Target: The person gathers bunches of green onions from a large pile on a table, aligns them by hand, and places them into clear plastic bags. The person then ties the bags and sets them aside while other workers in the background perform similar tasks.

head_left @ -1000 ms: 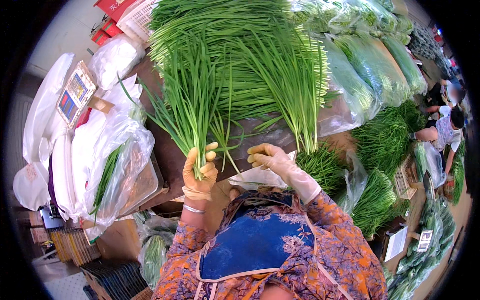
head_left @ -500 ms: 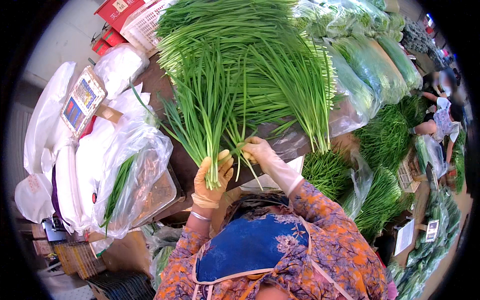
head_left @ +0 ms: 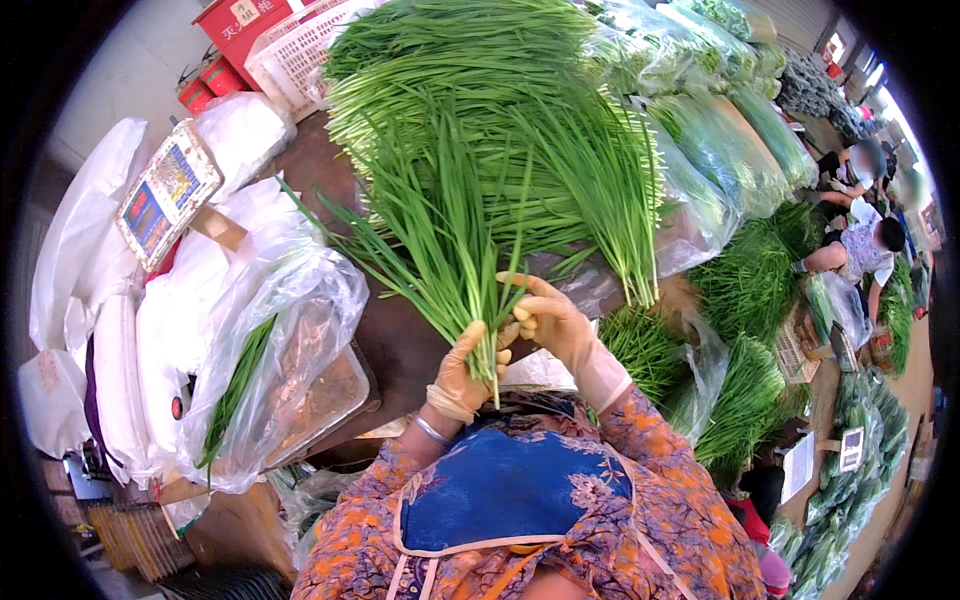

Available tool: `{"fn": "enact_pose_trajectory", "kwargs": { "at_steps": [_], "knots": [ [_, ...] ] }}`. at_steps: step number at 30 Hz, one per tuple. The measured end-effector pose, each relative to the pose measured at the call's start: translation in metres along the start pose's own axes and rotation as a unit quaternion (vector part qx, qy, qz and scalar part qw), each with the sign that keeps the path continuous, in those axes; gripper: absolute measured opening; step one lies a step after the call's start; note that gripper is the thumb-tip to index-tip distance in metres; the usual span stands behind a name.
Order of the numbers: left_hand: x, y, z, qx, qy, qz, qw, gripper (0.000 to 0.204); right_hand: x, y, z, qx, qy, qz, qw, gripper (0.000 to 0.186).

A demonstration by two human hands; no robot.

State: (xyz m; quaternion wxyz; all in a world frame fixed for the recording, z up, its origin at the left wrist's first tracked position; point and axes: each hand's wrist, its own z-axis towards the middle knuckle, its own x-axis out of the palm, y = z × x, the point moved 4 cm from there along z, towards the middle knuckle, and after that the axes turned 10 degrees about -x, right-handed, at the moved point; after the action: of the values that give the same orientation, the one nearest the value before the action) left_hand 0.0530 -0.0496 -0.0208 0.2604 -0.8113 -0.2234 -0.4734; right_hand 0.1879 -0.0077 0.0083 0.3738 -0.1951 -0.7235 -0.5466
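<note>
A bunch of garlic chives [head_left: 462, 250] slants up and away from me, its pale cut ends pointing toward my apron. My left hand [head_left: 466, 378], in a thin cream glove, is closed around the lower stalks. Against the right side of the same bunch is my right hand [head_left: 555, 322], gloved too. Its forefinger reaches out to the stalks, apart from the other fingers, which are bent; I see nothing gripped in it. Just beyond lies a large heap of garlic chives [head_left: 570, 150] on the dark table [head_left: 400, 325].
Left of the table lie white plastic bags [head_left: 150, 370], a framed sign [head_left: 170, 195] and a metal tray [head_left: 320, 395] under clear plastic. Bagged greens [head_left: 720, 150] are stacked at the far right. Loose greens [head_left: 745, 400] lie to the right, where other people crouch farther off.
The bunch and my left hand have moved right and nearer to me. The loose stalks my right hand pinched now lie against the bunch, and its forefinger has straightened.
</note>
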Motion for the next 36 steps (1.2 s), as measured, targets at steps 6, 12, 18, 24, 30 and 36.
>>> {"fn": "enact_pose_trajectory", "kwargs": {
  "at_steps": [6,12,18,24,30,36],
  "knots": [
    [-0.011,-0.003,-0.003,0.026,-0.135,0.081,0.987,0.03,-0.009,-0.002,-0.028,-0.027,-0.015,-0.154,0.988,0.027],
    [-0.024,0.004,0.004,0.043,-0.164,0.104,0.98,0.025,0.013,-0.006,-0.088,0.065,0.037,-0.345,0.936,0.025],
    [-0.013,0.005,0.003,0.081,-0.179,0.06,0.979,0.03,-0.003,0.058,-0.131,0.045,0.03,-0.357,0.933,0.019],
    [0.04,-0.013,-0.021,0.159,-0.098,0.158,0.97,0.027,-0.166,0.095,-0.166,0.02,-0.284,-0.382,0.879,0.023],
    [0.046,-0.042,-0.043,0.127,0.098,0.059,0.985,0.046,-0.179,0.092,-0.139,0.007,-0.341,-0.542,0.768,0.034],
    [0.031,-0.014,-0.041,0.083,-0.03,0.115,0.989,0.045,-0.095,0.085,-0.112,-0.038,-0.205,-0.473,0.856,0.038]
  ]
}}
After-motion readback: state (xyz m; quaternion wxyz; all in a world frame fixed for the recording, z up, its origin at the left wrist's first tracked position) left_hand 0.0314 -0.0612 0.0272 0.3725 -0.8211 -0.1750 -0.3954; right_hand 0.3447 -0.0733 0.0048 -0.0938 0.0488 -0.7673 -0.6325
